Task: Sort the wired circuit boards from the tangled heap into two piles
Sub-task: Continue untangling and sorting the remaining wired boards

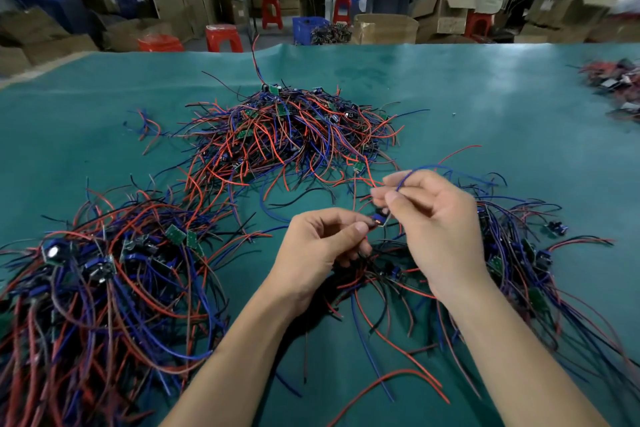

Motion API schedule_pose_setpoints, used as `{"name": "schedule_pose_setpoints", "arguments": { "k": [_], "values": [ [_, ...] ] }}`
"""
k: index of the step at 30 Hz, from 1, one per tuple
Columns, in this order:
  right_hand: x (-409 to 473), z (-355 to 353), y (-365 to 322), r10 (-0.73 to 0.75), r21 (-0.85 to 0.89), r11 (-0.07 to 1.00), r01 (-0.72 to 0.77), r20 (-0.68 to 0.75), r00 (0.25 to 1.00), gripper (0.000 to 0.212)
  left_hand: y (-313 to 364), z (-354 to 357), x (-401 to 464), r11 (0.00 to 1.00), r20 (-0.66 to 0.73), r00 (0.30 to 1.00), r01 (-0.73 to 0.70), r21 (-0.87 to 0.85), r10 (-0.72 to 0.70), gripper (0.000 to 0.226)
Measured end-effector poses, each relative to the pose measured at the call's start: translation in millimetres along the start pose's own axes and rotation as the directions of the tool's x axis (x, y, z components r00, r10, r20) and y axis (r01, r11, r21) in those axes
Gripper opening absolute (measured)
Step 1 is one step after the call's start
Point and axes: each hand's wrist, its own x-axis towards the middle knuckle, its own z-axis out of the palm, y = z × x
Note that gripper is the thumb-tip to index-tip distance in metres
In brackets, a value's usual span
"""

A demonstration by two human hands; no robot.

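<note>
**One board in hand, wires still snagged in the heap**

I have a small wired board [378, 219] pinched in the fingers [360, 229] of my left hand [322, 246], held just above the desk [485, 97] between the two near piles. My right hand [436, 218] pinches a blue wire [420, 169] that arcs up and away from it; thumb and forefinger are closed on the lead, the other fingers curled loosely behind. I cannot tell whether that wire belongs to this board.

The tangled heap [287, 128] sits farther back at centre. One sorted pile [104, 270] lies to my left, the other pile [519, 253] to my right, partly under my right forearm.

I judge these boards very light and rigid, with thin, springy, soft-sheathed leads that hook into neighbours. Pulling by a wire would drag a whole clump along and could strain the solder joints, so I would hold the board by its edges and draw each lead free along its length. Loose red and black wires trail beneath my wrists, so snagging looks likely.
</note>
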Motion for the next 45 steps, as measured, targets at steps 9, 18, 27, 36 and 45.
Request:
{"name": "schedule_pose_setpoints", "arguments": {
  "k": [9, 18, 27, 36, 45],
  "values": [
    [12.5, -27.8, -4.5, -0.243, -0.255, 0.957, 0.138, -0.447, 0.861, 0.012, -1.5, 2.2, 1.7, 1.000, -0.049, 0.999, -0.001, 0.019, 0.002, 0.020],
    [-11.8, 10.6, -12.2, -0.380, -0.571, 0.775, 0.272, -0.077, 0.922, 0.028, -5.2, -1.0, 3.6, 0.997, -0.124, 0.992, -0.025, -0.068, 0.017, 0.023],
    [-7.3, 6.6, -7.5, -0.262, -0.379, 0.908, 0.181, -0.175, 0.949, 0.005, 1.1, 0.9, 0.1, 1.000, 0.019, 1.000, 0.023, 0.004, -0.023, 0.009],
    [15.7, -24.2, -35.8, -0.375, -0.286, 0.922, 0.262, -0.489, 0.788, 0.004, 1.3, 0.3, 0.6, 0.996, 0.046, 0.999, 0.014, 0.092, -0.018, 0.012],
    [64.8, -87.8, -95.1, -0.250, -0.579, 0.809, 0.095, -0.193, 0.949, 0.027, -6.3, 2.6, 2.0, 0.977, -0.016, 0.999, -0.041, 0.207, 0.045, 0.012]
  ]
}}
